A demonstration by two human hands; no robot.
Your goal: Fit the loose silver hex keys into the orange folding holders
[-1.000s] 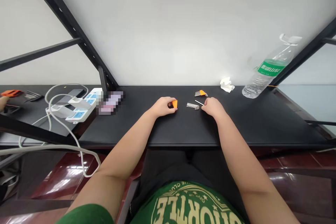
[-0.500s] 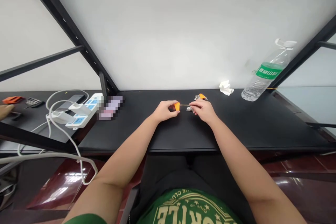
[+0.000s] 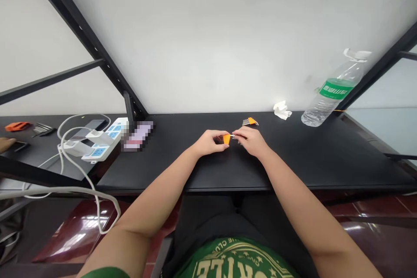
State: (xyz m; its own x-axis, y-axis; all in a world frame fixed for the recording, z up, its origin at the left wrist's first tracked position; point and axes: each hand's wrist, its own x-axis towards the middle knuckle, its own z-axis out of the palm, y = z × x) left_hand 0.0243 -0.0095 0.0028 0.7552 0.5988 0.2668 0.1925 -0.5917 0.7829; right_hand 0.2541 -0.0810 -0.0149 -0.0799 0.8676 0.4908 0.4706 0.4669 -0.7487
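fingers of the left hand (image 3: 210,142) hold a small orange holder (image 3: 226,139), thumb on near side, other fingers on far side, just over the middle of the black table (image 3: 293,156). right hand (image 3: 252,140) at 3 o'clock from it, fingers narrow, pinched on a thin rod (image 3: 232,136) that points at the holder's right side; can't tell if the tip is inside. bits of metal show just under the right fingertips, too hidden to count.

second orange holder (image 3: 251,120) with a row of thin metal keys lies on table at 2 o'clock from the held one. crumpled white tissue (image 3: 282,110) further out, also 2 o'clock, near the wall. clear bottle (image 3: 329,93), green label, past the tissue, right side of table. pixelated item (image 3: 138,136) at 9 o'clock, white power strip (image 3: 106,140) beyond it, plugs and white cables on it. other person's hand (image 3: 6,144) at far left edge, partly cut off.
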